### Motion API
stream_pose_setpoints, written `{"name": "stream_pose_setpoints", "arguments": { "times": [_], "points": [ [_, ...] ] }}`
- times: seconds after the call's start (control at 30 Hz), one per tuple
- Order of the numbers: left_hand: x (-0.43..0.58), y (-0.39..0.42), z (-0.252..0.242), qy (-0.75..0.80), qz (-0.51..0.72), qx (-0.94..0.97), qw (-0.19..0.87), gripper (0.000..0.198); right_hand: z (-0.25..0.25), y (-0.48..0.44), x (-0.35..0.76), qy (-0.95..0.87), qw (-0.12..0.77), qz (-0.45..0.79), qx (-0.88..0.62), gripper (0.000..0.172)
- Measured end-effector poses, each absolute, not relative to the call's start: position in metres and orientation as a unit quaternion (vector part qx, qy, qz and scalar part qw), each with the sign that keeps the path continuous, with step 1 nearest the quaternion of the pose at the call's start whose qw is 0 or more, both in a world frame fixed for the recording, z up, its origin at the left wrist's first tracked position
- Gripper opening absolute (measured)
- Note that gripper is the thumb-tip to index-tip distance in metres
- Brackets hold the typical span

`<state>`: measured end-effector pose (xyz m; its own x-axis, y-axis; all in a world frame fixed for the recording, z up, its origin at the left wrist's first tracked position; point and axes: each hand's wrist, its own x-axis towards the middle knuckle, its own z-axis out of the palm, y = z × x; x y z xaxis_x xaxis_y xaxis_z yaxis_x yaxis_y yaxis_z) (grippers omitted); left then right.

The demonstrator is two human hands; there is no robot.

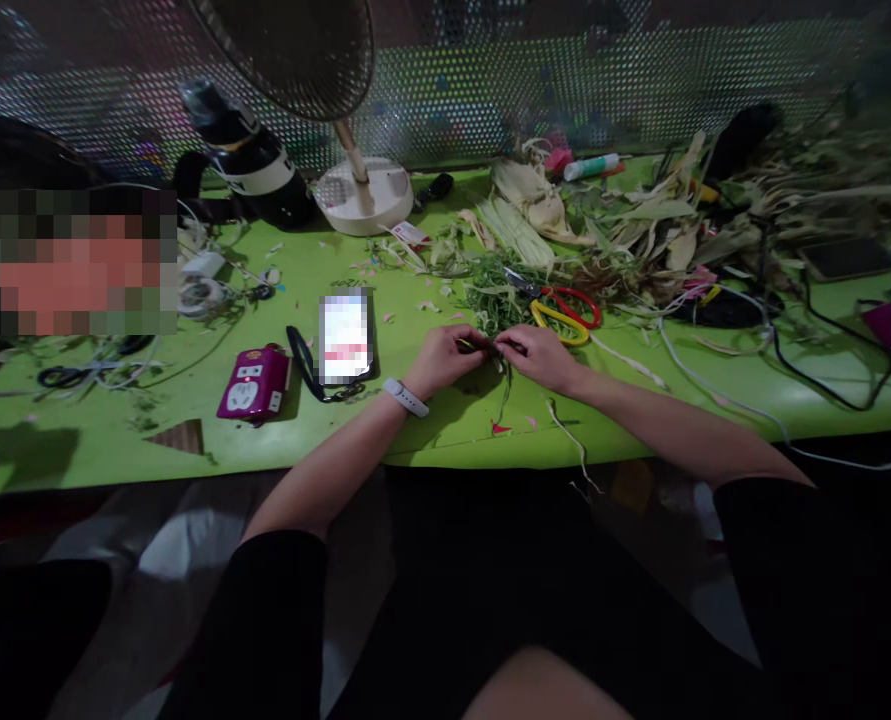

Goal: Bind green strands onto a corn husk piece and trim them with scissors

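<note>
At the middle of the green table, my left hand [451, 355] and my right hand [539, 355] meet fingertip to fingertip. Both pinch a thin green plant strand [504, 395], whose lower end hangs toward the table edge. A pale band circles my left wrist. Just beyond the fingers is a heap of shredded green leaves [490, 295]. Scissors [565, 315] with red and yellow handles rest on that heap, beside my right hand. What exactly sits between the fingertips is partly hidden.
A lit phone [346, 335] and purple power socket [254, 385] lie to the left. Behind stand a fan [362, 195] and black bottle [257, 165]. Dried husks [531, 205], a glue stick [591, 167] and cables [737, 400] spread rightward. Another person is at far left.
</note>
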<state>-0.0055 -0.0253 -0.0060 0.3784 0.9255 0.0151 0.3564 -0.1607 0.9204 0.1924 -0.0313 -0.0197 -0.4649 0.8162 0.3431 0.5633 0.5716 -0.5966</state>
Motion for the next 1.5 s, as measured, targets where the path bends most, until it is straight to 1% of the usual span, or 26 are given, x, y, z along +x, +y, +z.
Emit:
{"name": "stream_pose_setpoints", "arguments": {
  "times": [0.2,0.43,0.63,0.8,0.9,1.07,1.27,1.4,1.5],
  "points": [
    [-0.005,-0.026,-0.008,0.458,0.317,0.707,0.436,0.011,-0.019,-0.030,0.192,-0.840,0.289,0.198,-0.415,0.015],
    [-0.005,-0.026,-0.011,0.434,0.332,0.742,0.389,0.010,-0.020,-0.028,0.193,-0.857,0.283,0.176,-0.393,0.013],
    [-0.004,-0.027,-0.009,0.437,0.336,0.741,0.385,0.022,-0.022,-0.027,0.193,-0.857,0.282,0.175,-0.394,0.013],
    [-0.005,-0.029,-0.008,0.413,0.325,0.785,0.327,0.023,-0.021,-0.027,0.192,-0.856,0.276,0.171,-0.403,0.011],
    [-0.006,-0.029,-0.011,0.399,0.334,0.795,0.312,0.025,-0.020,-0.028,0.191,-0.850,0.271,0.176,-0.417,0.010],
    [-0.006,-0.025,-0.016,0.384,0.364,0.776,0.343,0.016,-0.023,-0.028,0.192,-0.859,0.284,0.160,-0.394,0.014],
    [-0.007,-0.025,-0.015,0.358,0.377,0.769,0.373,0.012,-0.025,-0.028,0.193,-0.863,0.289,0.139,-0.390,0.016],
    [-0.008,-0.024,-0.014,0.348,0.377,0.755,0.409,0.013,-0.025,-0.028,0.192,-0.863,0.295,0.135,-0.387,0.017],
    [-0.009,-0.019,-0.015,0.357,0.371,0.719,0.467,0.020,-0.026,-0.029,0.192,-0.864,0.305,0.128,-0.380,0.019]
  ]
}}
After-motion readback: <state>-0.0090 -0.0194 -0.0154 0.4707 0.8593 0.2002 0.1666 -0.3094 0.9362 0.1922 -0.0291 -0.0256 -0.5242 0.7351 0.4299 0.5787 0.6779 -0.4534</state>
